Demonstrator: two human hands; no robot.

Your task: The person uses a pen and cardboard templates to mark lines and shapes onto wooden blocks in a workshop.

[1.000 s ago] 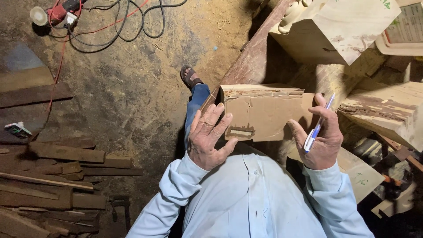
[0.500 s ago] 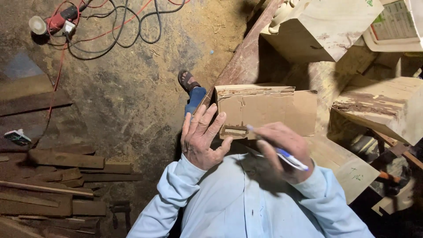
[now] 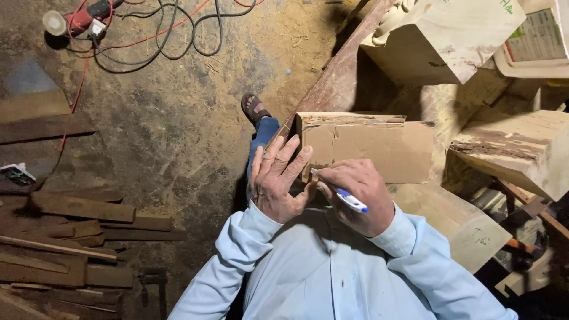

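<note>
Resting directly ahead of both hands, the cardboard piece (image 3: 367, 145) stands on edge with its long axis running side to side — from the left hand toward the far right. Its torn upper edge faces away from the person; its flat brown face is turned toward them.

Left hand (image 3: 277, 184): open, fingers spread, palm and fingertips pressed flat against the near left corner of the cardboard piece. This hand is the closer of the two to the sheet and steadies it.

Right hand (image 3: 358, 195): closed around a blue-and-white pen (image 3: 339, 192). The pen's long axis slants from the hand's lower right up to the left, its tip pointing at the lower left part of the cardboard face, just beside the left thumb — contact with the surface cannot be confirmed.
</note>
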